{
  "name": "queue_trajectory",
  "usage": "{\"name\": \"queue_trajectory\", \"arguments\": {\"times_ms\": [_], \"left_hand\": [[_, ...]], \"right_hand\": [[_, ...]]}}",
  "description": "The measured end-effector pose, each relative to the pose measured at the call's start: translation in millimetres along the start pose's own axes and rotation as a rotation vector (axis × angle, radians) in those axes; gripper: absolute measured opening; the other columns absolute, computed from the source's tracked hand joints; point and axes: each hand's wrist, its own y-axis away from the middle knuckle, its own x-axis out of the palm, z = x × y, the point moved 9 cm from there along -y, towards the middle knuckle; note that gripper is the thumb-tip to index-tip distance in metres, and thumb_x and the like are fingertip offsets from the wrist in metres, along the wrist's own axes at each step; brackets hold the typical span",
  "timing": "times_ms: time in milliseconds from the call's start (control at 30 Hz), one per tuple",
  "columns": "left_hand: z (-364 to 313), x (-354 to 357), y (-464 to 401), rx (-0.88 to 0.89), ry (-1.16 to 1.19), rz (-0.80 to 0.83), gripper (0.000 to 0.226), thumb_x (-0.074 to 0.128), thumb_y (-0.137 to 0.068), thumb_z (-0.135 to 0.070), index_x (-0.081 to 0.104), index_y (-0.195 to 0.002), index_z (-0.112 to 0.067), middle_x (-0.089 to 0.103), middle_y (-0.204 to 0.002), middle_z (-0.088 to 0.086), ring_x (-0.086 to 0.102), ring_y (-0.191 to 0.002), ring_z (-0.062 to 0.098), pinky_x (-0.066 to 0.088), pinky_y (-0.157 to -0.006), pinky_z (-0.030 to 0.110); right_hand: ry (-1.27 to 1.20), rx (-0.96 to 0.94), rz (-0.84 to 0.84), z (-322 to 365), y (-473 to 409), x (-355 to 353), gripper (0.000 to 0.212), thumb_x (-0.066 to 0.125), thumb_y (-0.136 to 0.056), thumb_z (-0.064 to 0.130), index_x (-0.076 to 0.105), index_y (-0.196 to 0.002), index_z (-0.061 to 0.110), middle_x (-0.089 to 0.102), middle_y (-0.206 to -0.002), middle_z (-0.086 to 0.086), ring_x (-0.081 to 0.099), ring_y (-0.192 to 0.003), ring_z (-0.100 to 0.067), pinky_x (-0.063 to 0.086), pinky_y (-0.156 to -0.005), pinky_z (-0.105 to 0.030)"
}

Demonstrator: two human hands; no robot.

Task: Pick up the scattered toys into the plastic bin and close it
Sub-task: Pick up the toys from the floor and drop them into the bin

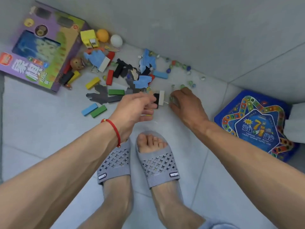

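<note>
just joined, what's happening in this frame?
A person is bent over a tiled floor gathering scattered toys. The left hand holds a black block and a white block; the right hand is curled over marbles. Many coloured blocks and loose marbles lie on the floor. No bin is visible.

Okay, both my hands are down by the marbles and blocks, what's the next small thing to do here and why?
Probably close the right hand on the marbles under its fingers and lift them. That hand is already curled over them on the floor, while the left hand already holds a black block and a white block. No plastic bin shows in this view, so where to drop them is unclear.
</note>
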Motion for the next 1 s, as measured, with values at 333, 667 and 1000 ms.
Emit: {"name": "queue_trajectory", "arguments": {"times_ms": [333, 667, 1000], "left_hand": [[31.3, 31.4, -16.3, -0.239, 0.553, 0.248, 0.034, 0.048, -0.098, -0.018, 0.064, -0.115, 0.006, 0.070, -0.115, 0.025, 0.068, -0.099, 0.030, 0.061, -0.083, 0.034], [44.4, 17.8, -21.6, -0.283, 0.519, 0.198, 0.036, 0.046, -0.098, -0.019, 0.070, -0.107, 0.007, 0.073, -0.106, 0.022, 0.072, -0.089, 0.026, 0.061, -0.081, 0.028], [53.5, 27.5, -21.2, -0.354, 0.613, 0.206, 0.029, 0.049, -0.097, -0.017, 0.069, -0.101, 0.004, 0.068, -0.088, 0.016, 0.065, -0.077, 0.022, 0.060, -0.069, 0.027]], "right_hand": [[-0.288, -0.201, -0.174, 54.5, 32.1, -44.9, 0.022, 0.066, -0.092, 0.040, 0.073, -0.106, 0.024, 0.064, -0.092, 0.008, 0.054, -0.075, -0.005, 0.044, -0.073, -0.018], [0.321, -0.140, -0.178, 22.8, -37.3, -22.4, 0.020, 0.059, -0.092, 0.013, 0.070, -0.110, 0.012, 0.067, -0.102, -0.010, 0.052, -0.104, -0.034, 0.041, -0.081, -0.042], [-0.210, -0.137, -0.317, 38.5, 23.9, -42.3, 0.023, 0.062, -0.094, 0.035, 0.069, -0.108, 0.019, 0.065, -0.101, 0.000, 0.060, -0.090, -0.020, 0.049, -0.078, -0.038]]}}
